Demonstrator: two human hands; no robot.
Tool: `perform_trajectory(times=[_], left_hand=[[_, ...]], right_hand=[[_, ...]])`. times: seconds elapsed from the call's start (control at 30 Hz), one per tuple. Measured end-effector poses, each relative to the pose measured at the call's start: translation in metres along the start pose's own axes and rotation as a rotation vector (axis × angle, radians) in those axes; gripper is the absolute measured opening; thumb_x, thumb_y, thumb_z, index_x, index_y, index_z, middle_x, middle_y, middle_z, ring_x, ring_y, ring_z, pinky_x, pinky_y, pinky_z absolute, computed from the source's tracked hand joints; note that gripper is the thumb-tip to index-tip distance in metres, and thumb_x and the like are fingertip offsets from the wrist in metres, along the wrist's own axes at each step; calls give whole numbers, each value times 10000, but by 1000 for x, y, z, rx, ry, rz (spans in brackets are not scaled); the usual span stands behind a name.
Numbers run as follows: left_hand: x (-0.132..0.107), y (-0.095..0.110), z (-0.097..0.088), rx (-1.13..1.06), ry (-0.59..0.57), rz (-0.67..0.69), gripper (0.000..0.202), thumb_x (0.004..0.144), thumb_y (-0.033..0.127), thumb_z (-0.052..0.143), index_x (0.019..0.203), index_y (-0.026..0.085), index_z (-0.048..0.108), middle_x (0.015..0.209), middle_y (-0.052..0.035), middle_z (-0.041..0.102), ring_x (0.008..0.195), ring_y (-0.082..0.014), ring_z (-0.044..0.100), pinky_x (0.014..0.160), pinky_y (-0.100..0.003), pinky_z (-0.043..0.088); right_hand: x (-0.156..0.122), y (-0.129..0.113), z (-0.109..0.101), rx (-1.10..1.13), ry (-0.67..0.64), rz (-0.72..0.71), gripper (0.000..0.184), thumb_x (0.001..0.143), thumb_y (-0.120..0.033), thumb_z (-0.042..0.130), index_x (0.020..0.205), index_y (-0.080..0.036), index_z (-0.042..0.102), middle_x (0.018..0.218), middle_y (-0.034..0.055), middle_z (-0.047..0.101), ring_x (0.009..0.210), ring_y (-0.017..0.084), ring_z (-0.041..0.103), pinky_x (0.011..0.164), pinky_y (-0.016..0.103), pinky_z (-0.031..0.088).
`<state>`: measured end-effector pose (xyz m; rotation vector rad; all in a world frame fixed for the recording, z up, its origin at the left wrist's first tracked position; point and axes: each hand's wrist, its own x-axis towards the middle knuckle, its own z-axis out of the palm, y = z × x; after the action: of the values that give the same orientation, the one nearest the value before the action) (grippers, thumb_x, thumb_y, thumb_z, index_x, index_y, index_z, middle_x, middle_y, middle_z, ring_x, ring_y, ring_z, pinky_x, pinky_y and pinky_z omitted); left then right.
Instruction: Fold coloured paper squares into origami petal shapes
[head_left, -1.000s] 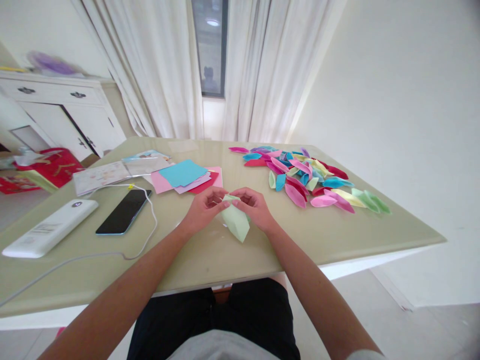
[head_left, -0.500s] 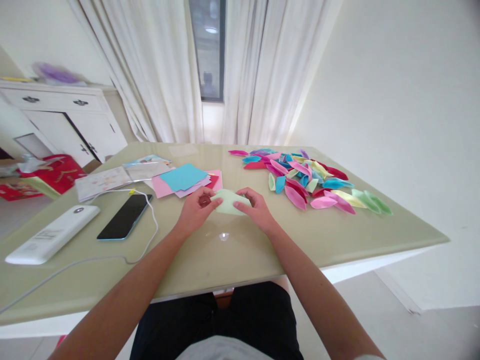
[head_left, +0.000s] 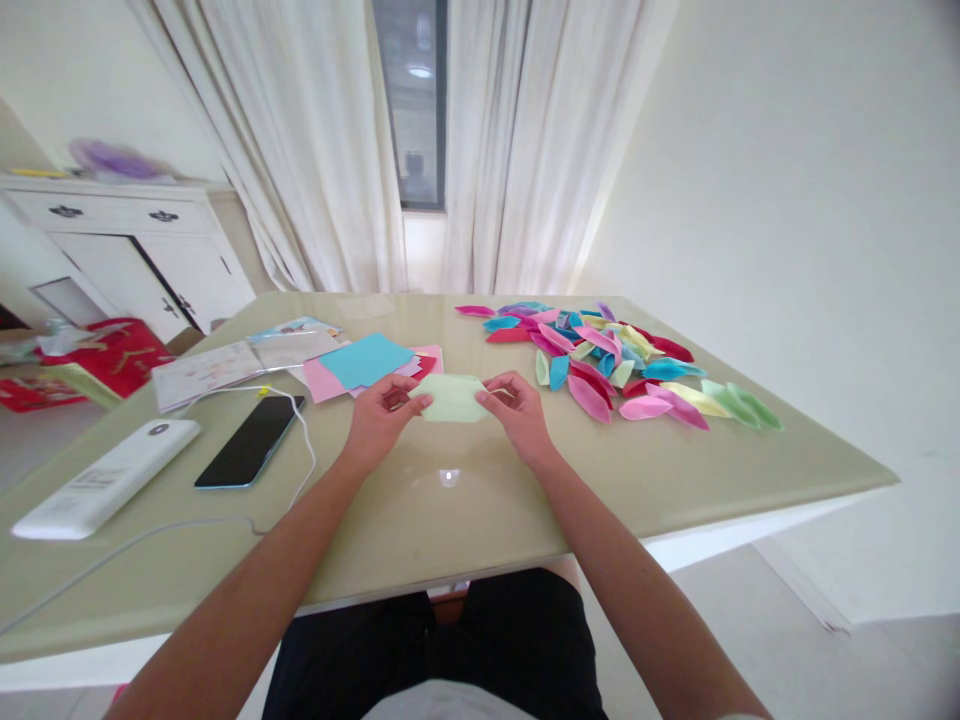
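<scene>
A pale green piece of folded paper (head_left: 452,399) is stretched between my two hands, just above the table (head_left: 420,530). My left hand (head_left: 382,415) pinches its left end between thumb and fingers. At the opposite end, my right hand (head_left: 519,408) grips it the same way, thumb on the near face. Behind my left hand lie loose coloured sheets, with a blue sheet of paper (head_left: 366,360) on top and pink ones below. To the right spreads a heap of folded paper pieces (head_left: 592,345) in pink, red, blue, yellow and green.
On the left rest a black-screened phone (head_left: 251,440), a white power bank (head_left: 105,480) and a white cable (head_left: 311,450). Clear plastic packets (head_left: 206,375) lie behind them. A red bag (head_left: 124,355) stands beyond the table's left edge, near a white cabinet (head_left: 142,250).
The green paper has shifted slightly left and now faces me flatter, with more of it showing. My fingers have moved outward to its two ends.
</scene>
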<state>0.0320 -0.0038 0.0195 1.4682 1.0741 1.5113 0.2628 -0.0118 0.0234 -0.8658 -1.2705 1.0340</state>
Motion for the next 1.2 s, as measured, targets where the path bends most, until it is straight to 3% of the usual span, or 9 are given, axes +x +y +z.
perform_trajectory(times=[0.17, 0.33, 0.53, 0.67, 0.8, 1.03, 1.2], left_hand=[[-1, 3, -1, -64, -2, -45, 453, 678, 507, 924, 914, 186, 709, 754, 12, 729, 630, -136, 660, 649, -294, 607], [0, 3, -4, -121, -65, -113, 466, 666, 499, 938, 914, 179, 707, 882, -24, 775, 749, -164, 721, 727, -326, 645], [2, 1, -7, -130, -135, -198, 610, 657, 511, 944, 1130, 184, 741, 1115, -93, 798, 936, -227, 761, 831, -389, 663], [1, -2, -6, -111, -180, -249, 535, 655, 555, 931, 977, 160, 769, 1025, -102, 815, 891, -233, 773, 840, -412, 667], [-1, -1, -3, -97, -188, -258, 519, 597, 559, 956, 858, 166, 740, 882, -74, 819, 785, -217, 769, 771, -395, 672], [3, 2, -3, -113, -131, -232, 506, 591, 533, 969, 850, 159, 749, 839, -62, 813, 737, -196, 753, 741, -354, 664], [2, 1, -9, -181, -171, -251, 566, 746, 683, 812, 942, 155, 757, 862, -93, 805, 740, -207, 771, 732, -379, 672]], right_hand=[[0, -1, -1, -18, -6, -1, 393, 699, -514, 909, 750, -221, 652, 960, 35, 755, 818, 189, 692, 735, 324, 565], [2, 2, -4, -84, 60, -5, 320, 757, -489, 879, 755, -205, 733, 678, 5, 693, 634, 159, 609, 621, 302, 498], [4, 6, -2, -86, 151, -20, 398, 705, -501, 902, 847, -228, 651, 724, -1, 727, 644, 172, 634, 629, 317, 530], [5, 8, -3, -61, 170, -19, 479, 669, -513, 912, 909, -243, 598, 786, 8, 757, 708, 189, 681, 674, 330, 562], [7, 11, -6, -56, 129, 30, 451, 683, -504, 901, 946, -220, 668, 823, 31, 775, 752, 202, 711, 702, 340, 574], [9, 15, -6, -88, 144, 31, 312, 732, -473, 856, 850, -201, 756, 778, 30, 761, 700, 181, 662, 665, 321, 529], [9, 15, -9, -73, 132, 39, 312, 757, -485, 831, 891, -217, 744, 816, 22, 758, 743, 180, 667, 681, 310, 542]])
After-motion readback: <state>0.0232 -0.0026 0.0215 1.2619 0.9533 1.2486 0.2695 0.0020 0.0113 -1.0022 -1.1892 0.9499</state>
